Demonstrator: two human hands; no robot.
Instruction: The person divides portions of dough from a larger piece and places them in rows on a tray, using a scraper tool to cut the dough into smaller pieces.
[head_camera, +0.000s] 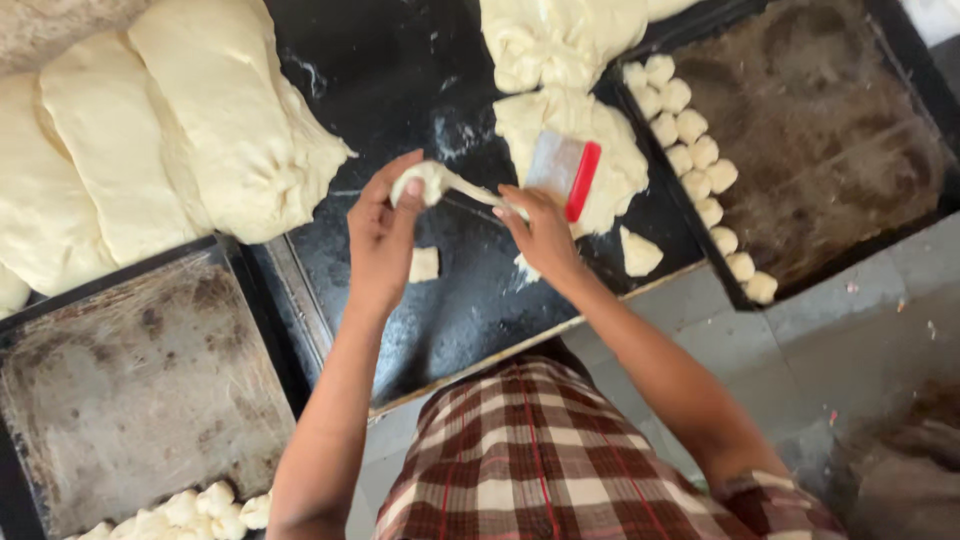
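Head view looks straight down on a black desk (400, 70) dusted with flour, where a person in a red-and-cream checked garment (545, 450) works dough with both bare hands. Left hand (380, 235) is raised over the middle of the desk, its fingers (405, 180) pinched together around a small lump of dough (425, 183). A thin strand of dough (475, 190) stretches from that lump across to the right hand (540, 235), whose fingers are closed on the strand's other end and also on a dough scraper (562, 172) with a pale blade and a red grip; how exactly the scraper is held I cannot tell. Just behind the scraper lies a large mass of dough (560, 110) running up to the top edge of the frame. Two small cut pieces rest on the desk, one (424, 264) below the left hand and one (640, 252) to the right of the right hand. Big folded slabs of dough (170, 130) fill the upper left. A dark baking tray (830, 130) on the right holds a column of small dough balls (695, 150) along its left side, and another worn tray (130, 380) at the lower left carries a few dough balls (190, 508) at its bottom edge.
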